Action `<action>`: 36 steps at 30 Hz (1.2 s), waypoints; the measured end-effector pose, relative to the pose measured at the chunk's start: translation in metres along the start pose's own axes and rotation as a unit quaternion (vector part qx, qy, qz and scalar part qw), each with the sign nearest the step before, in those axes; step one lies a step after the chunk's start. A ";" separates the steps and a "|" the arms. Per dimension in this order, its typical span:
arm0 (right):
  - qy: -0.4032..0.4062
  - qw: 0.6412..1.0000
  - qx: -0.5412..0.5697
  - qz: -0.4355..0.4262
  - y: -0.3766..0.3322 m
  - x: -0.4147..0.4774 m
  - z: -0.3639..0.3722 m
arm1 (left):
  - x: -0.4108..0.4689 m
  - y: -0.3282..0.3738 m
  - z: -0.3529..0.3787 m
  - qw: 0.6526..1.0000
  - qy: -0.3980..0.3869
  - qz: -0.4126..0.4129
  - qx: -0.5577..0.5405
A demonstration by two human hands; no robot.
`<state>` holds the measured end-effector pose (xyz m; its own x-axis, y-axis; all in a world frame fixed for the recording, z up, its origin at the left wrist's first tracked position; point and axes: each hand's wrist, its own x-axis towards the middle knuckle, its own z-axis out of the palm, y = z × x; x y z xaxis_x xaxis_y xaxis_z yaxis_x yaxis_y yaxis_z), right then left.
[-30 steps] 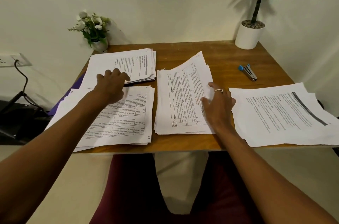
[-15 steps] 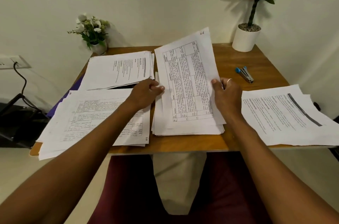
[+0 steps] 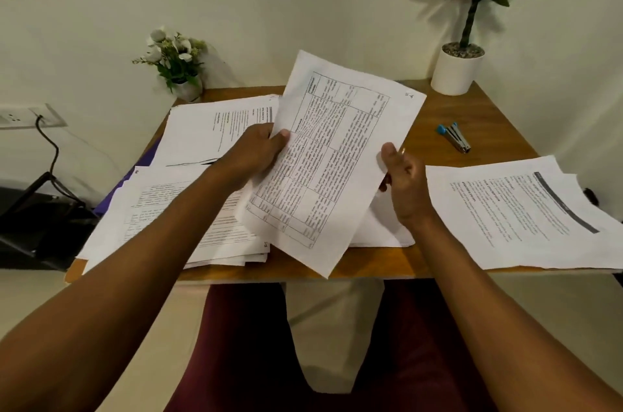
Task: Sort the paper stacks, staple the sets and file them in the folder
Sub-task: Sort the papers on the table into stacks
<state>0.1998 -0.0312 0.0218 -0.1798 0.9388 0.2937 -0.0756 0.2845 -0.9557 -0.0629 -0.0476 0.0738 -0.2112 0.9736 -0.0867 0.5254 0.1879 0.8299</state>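
Observation:
I hold a printed set of sheets with a table on it (image 3: 332,162) lifted and tilted above the middle of the wooden table (image 3: 485,128). My left hand (image 3: 256,152) pinches its left edge, and my right hand (image 3: 401,175) grips its right edge. Under it lies the rest of the middle stack (image 3: 381,233). Other paper stacks lie at the front left (image 3: 161,209), back left (image 3: 215,128) and right (image 3: 519,212). A blue stapler (image 3: 454,136) rests at the back right. A purple folder (image 3: 148,158) pokes out under the left stacks.
A small white flower pot (image 3: 178,67) stands at the table's back left corner, and a potted green plant (image 3: 458,67) at the back right. A wall socket with a black cable (image 3: 43,128) and dark equipment (image 3: 37,229) sit to the left.
My right hand lifted the top sheets off the middle stack. My left hand left the left stacks and took the sheets' left edge. The sheets now hang higher and tilted.

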 end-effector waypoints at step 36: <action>0.055 0.839 -0.538 0.056 0.065 -0.002 -0.001 | 0.022 -0.128 -0.104 0.871 -0.067 0.082 0.480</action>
<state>0.1962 -0.0139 -0.0413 -0.0308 0.9670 0.2528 0.8759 0.1480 -0.4592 -0.2207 -0.0643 0.0227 -0.0039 0.9917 -0.1282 1.0000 0.0040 0.0002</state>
